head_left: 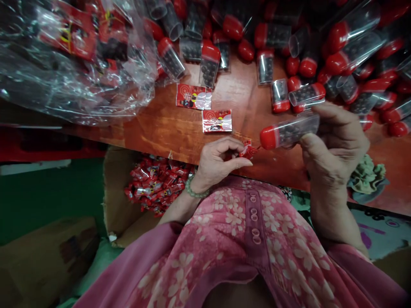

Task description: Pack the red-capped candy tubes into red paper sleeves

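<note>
My left hand, with a green bead bracelet at its wrist, pinches a small red wrapper near the table edge. Between the thumb and fingers of my right hand lies a clear capsule with a red rounded end, which points left toward the wrapper. Dark balls show through its clear wall. A short gap separates the capsule's red end from my left fingertips. Just behind my left hand, a flat red printed packet rests on the wooden table, and another printed packet lies farther back.
Many red-ended clear capsules are piled along the back and right. A large clear bag with red packets covers the back left. Below the table edge, a cardboard box holds red wrapped pieces. A green ruffled object sits at the right.
</note>
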Demonstrator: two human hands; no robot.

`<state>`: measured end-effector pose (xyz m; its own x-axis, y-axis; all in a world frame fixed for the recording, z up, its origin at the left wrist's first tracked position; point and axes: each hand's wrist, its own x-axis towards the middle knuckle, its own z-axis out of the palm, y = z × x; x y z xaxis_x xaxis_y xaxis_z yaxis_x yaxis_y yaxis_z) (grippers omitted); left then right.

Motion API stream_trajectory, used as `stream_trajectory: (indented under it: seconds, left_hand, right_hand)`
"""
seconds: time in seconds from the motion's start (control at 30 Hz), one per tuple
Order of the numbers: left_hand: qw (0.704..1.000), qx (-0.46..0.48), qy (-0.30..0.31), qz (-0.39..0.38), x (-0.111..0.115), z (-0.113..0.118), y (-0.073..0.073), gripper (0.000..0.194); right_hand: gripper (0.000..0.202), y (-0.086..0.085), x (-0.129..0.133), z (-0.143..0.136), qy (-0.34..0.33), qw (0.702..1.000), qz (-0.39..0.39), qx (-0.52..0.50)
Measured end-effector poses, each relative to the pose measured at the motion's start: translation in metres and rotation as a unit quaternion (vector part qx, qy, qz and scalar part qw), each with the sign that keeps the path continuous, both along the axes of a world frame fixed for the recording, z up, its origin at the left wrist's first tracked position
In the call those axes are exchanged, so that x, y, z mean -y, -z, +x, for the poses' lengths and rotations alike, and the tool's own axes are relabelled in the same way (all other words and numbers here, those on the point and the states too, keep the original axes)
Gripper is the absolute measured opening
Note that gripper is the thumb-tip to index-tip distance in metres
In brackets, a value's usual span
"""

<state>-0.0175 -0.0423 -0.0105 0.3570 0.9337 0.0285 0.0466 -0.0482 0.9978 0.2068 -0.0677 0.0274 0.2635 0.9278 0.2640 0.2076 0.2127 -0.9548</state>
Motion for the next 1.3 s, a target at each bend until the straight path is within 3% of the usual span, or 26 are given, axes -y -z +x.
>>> stream_trajectory:
  seconds: [0.4, 0.53, 0.63, 0.73, 0.8, 0.9, 1.0, 1.1, 1.2, 1.3]
  left_hand:
    - [0.998, -0.023, -0.022, 0.056, -0.006, 0.000, 0.006, 0.031]
    - [0.998, -0.031, -0.029, 0.054, -0.005, -0.002, 0.005, 0.025]
    - [0.999, -0.011, -0.043, 0.029, 0.000, -0.005, 0.004, 0.021]
    - [0.999, 0.003, -0.052, 0.013, 0.003, -0.006, 0.002, 0.019]
    - [0.999, -0.004, -0.051, 0.005, 0.004, -0.006, 0.001, 0.019]
    - [0.999, -0.015, -0.043, -0.013, 0.004, -0.005, 0.000, 0.019]
    - [0.999, -0.008, -0.035, -0.023, 0.005, -0.006, 0.001, 0.017]
    - [0.998, 0.005, -0.032, -0.045, 0.007, -0.008, 0.002, 0.019]
    - [0.997, 0.006, -0.002, -0.083, 0.009, -0.011, 0.001, 0.023]
    - [0.997, 0.010, 0.037, -0.067, 0.009, -0.015, 0.000, 0.020]
  right_hand:
    - [0.039, 0.013, -0.003, 0.008, -0.092, 0.995, -0.048, 0.012]
    - [0.041, 0.011, -0.008, 0.012, -0.041, 0.998, -0.051, -0.013]
    - [0.027, 0.009, -0.014, 0.013, -0.019, 0.994, -0.051, -0.096]
    - [0.008, 0.008, -0.016, 0.008, -0.053, 0.978, -0.113, -0.169]
    - [0.017, 0.009, -0.013, 0.001, -0.089, 0.962, -0.185, -0.181]
    - [0.020, 0.010, -0.009, -0.012, -0.180, 0.945, -0.254, -0.104]
    - [0.019, 0.010, -0.008, -0.023, -0.245, 0.947, -0.210, -0.007]
    - [0.007, 0.010, -0.009, -0.029, -0.259, 0.952, -0.162, 0.011]
    - [0.013, 0.011, -0.010, -0.031, -0.255, 0.954, -0.156, 0.021]
    - [0.015, 0.015, -0.009, -0.033, -0.255, 0.955, -0.147, 0.042]
